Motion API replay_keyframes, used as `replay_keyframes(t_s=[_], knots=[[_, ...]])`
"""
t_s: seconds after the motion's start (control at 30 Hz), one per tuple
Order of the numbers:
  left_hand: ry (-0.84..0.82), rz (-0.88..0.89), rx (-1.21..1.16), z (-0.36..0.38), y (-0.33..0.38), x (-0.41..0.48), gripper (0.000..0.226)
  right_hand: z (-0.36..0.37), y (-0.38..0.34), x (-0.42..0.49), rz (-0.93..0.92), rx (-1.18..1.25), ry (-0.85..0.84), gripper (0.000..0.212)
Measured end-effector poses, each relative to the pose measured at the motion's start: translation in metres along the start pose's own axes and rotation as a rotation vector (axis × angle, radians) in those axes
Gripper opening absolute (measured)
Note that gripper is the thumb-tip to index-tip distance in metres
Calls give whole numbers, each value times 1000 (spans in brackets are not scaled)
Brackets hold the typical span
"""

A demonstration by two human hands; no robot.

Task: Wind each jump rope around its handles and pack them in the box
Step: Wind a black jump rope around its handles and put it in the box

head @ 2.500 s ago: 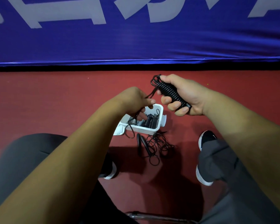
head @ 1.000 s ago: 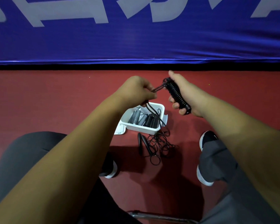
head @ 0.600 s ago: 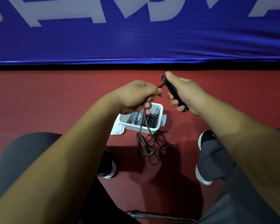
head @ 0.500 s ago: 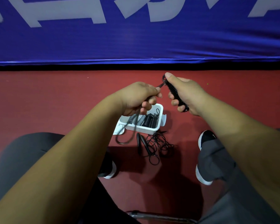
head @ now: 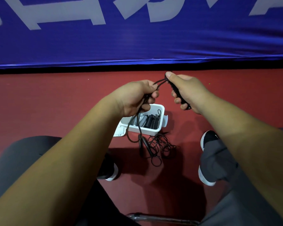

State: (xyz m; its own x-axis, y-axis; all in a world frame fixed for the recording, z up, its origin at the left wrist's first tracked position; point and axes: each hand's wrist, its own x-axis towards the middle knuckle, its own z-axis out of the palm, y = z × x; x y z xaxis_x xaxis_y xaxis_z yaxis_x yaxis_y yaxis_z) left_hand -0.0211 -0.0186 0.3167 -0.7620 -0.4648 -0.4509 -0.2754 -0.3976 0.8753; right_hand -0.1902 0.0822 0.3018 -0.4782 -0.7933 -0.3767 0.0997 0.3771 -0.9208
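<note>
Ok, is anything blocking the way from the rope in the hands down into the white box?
Nothing visible does. The box sits open below the wound rope, lid off beside it. Only that rope's own loose loop hangs from the left hand across the box's near rim, and packed ropes fill part of it.

wound ropes [head: 151, 121] in box [head: 160, 128], loose rope [head: 158, 147] before it

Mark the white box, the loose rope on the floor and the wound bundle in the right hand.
white box [head: 150, 131]: head view, front wall.
loose rope [head: 147, 145]: head view, its handle.
wound bundle [head: 176, 92]: head view, wrapped upper part.
</note>
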Motion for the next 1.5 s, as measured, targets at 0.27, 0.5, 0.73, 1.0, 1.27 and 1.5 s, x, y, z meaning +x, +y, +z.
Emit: replay_keyframes(t_s=[0.27,0.5,0.73,1.0,1.27,1.5], knots=[[-54,-152,230,-11,-8,2,36,-2,-2,-4,25,-35,-31,37],[120,-64,534,-10,-18,7,23,-5,-4,-2,171,19,-160,52],[154,14,698,-12,-18,8,15,-12,-13,-8,317,105,-474,51],[155,73,916,-5,-8,-1,30,-4,-12,-24,473,53,-843,53],[160,226,780,1,0,-2,21,5,-3,-31,573,-142,-1029,68],[230,314,762,9,8,1,22,17,3,-33,510,-314,-847,72]])
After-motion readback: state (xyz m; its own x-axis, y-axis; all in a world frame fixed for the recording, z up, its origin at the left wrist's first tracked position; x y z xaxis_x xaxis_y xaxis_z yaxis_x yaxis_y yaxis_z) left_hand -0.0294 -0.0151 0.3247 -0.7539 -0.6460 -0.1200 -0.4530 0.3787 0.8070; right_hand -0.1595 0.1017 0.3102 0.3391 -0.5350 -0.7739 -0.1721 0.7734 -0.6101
